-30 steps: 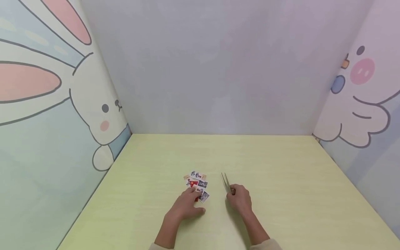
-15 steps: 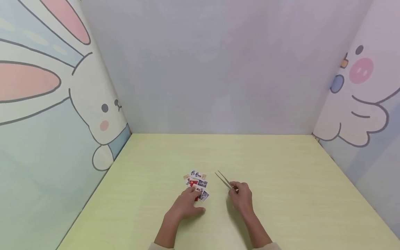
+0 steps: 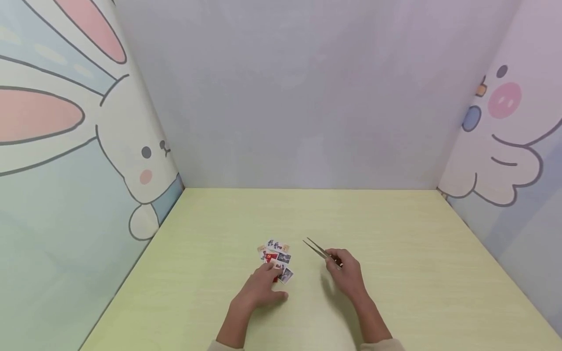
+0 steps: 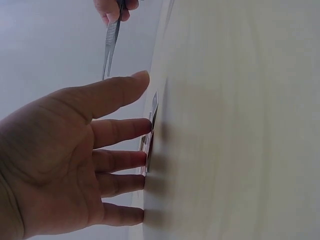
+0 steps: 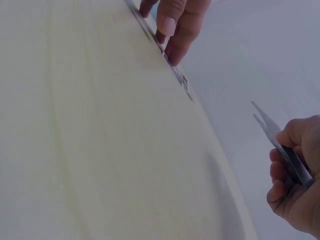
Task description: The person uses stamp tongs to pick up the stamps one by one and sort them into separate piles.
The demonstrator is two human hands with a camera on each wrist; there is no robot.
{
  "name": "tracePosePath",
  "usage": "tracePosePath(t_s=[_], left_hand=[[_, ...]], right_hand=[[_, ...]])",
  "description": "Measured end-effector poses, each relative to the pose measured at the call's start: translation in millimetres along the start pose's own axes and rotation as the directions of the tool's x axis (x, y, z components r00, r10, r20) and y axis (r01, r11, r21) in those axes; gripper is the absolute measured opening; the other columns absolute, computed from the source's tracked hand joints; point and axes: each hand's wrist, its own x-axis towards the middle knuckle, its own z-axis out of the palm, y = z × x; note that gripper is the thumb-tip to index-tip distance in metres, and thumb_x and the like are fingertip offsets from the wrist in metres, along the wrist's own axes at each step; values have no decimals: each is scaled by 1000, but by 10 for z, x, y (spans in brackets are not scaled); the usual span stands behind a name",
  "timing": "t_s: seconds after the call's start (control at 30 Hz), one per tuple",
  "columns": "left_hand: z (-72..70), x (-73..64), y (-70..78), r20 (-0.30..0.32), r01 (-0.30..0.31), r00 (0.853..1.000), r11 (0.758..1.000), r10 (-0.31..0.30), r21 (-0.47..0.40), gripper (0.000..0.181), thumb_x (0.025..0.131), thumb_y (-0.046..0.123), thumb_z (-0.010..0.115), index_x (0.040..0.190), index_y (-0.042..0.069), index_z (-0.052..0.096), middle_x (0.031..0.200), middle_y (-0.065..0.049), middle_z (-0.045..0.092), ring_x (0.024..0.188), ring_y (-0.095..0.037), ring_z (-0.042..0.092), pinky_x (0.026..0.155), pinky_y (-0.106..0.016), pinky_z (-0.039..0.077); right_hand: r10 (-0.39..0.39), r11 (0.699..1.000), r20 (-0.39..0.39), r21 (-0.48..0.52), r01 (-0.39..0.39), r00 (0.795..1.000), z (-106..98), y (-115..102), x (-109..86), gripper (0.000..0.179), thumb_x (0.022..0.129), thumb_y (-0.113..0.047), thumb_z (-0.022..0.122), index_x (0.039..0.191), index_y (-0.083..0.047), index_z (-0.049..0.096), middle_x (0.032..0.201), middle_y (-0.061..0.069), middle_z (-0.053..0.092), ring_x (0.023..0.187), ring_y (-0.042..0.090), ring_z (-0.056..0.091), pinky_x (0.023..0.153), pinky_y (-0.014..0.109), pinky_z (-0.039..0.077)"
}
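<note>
Several small printed stamps point(image 3: 277, 246) lie overlapping in a loose pile on the table, some red, some with dark pictures. My left hand point(image 3: 261, 286) rests its fingertips on the near part of the pile and hides some of it; the left wrist view shows those fingers point(image 4: 120, 160) nearly straight, with the thumb held apart. To the right, my right hand point(image 3: 347, 273) holds metal tweezers point(image 3: 317, 248) above the table. Their tips stand slightly apart with nothing between them and point toward the far left, beside the pile.
The pale yellow table point(image 3: 395, 234) reaches back to a plain grey wall point(image 3: 298, 97). A side wall with a painted rabbit point(image 3: 131, 141) stands at the left, and one with another cartoon animal point(image 3: 496, 146) at the right.
The tweezers have swung from pointing nearly straight ahead to pointing far left, and my right hand has risen slightly and shifted right. My left hand and the stamps stay in place.
</note>
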Motion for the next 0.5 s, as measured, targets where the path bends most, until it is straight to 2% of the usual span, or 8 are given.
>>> tracePosePath(t_s=[0.17,0.23,0.37,0.43,0.5], left_hand=[[-22,-5,11,3,8,1000,1000,-8,-8,56,74,30,75,119,1,60,127,-19,49,116,-36,45,94,-51,38],[-20,1,5,4,6,1000,1000,-6,-11,56,74,30,75,119,0,60,127,-20,48,116,-37,45,94,-51,38],[1,15,-12,7,3,1000,1000,-3,-13,57,73,31,75,119,1,60,126,-19,49,114,-36,46,93,-51,39],[12,17,-21,6,2,1000,1000,-2,-15,57,73,32,75,119,1,60,126,-19,49,114,-36,46,93,-51,39],[21,14,-30,4,4,1000,1000,-4,-20,58,73,31,75,119,1,60,127,-19,49,116,-37,45,93,-51,38]], right_hand=[[5,999,26,52,-7,1000,-28,12,13,16,81,2,63,95,-3,67,78,-1,57,69,14,51,60,26,43],[14,995,41,95,-18,999,-65,-99,-1,15,83,4,62,97,1,67,77,3,57,67,15,50,57,24,43],[23,983,98,180,-40,995,-80,-115,-13,20,86,2,62,105,8,64,78,5,59,65,13,50,54,22,42],[-9,983,111,181,-11,994,-58,-47,-16,22,86,3,62,107,8,63,80,5,59,67,12,50,54,23,43],[-59,991,97,127,46,994,-27,16,-20,24,83,4,65,106,6,65,80,3,59,68,11,50,56,24,43]])
